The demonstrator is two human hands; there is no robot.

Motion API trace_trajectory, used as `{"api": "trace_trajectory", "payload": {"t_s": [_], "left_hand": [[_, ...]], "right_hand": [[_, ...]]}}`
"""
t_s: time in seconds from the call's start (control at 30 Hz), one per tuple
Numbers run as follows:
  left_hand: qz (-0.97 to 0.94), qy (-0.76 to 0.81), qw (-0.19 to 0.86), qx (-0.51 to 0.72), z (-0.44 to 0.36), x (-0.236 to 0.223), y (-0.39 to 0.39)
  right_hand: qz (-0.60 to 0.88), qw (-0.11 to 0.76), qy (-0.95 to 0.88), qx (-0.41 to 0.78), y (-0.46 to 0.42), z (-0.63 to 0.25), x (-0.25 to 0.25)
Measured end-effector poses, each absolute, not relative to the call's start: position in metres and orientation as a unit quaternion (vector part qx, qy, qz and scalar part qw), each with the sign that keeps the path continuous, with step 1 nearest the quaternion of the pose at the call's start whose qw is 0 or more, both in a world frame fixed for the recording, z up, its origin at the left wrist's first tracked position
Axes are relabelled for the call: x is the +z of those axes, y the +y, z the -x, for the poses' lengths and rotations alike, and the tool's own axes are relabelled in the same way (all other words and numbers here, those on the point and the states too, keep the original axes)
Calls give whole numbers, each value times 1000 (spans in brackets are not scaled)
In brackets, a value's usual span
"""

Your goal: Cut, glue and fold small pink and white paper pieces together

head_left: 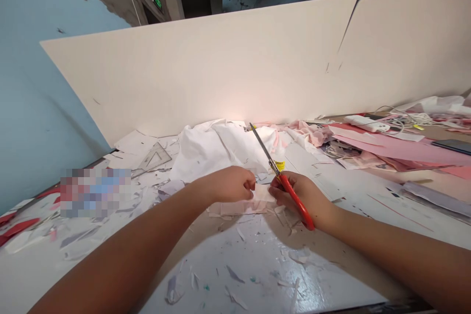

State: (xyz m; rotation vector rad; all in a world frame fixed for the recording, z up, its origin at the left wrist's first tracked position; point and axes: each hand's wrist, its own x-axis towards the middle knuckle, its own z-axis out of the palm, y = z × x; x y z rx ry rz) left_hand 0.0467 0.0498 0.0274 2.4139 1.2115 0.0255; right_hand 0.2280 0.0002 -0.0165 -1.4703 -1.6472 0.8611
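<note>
My left hand [231,184] is closed, its fingers pinching the left edge of a small pale pink piece of paper [262,193] that lies on the white table [257,260]. My right hand [303,197] is closed round the red handles of a pair of scissors [284,181] and also touches the right edge of the same paper. The scissors' metal blades are shut and point up and away to the left, above the paper. More pale paper pieces [235,208] lie just under my left hand.
Paper scraps litter the table. A crumpled white sheet [217,147] and a small glue bottle [280,157] lie behind my hands. A clear set square [154,157] is at the left, pink sheets [397,149] and a white power strip [366,123] at the right. A tall beige board [235,68] walls the back.
</note>
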Motion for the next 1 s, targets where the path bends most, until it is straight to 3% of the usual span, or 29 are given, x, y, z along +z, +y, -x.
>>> {"api": "trace_trajectory", "payload": {"t_s": [0.2, 0.47, 1.0], "left_hand": [[-860, 468, 200, -42, -62, 14, 45], [-864, 472, 142, -103, -87, 29, 38], [-871, 461, 156, -70, -83, 29, 36]], "right_hand": [[594, 396, -637, 290, 1, -228, -17], [608, 422, -612, 279, 0, -231, -12], [625, 420, -613, 238, -2, -229, -12]]}}
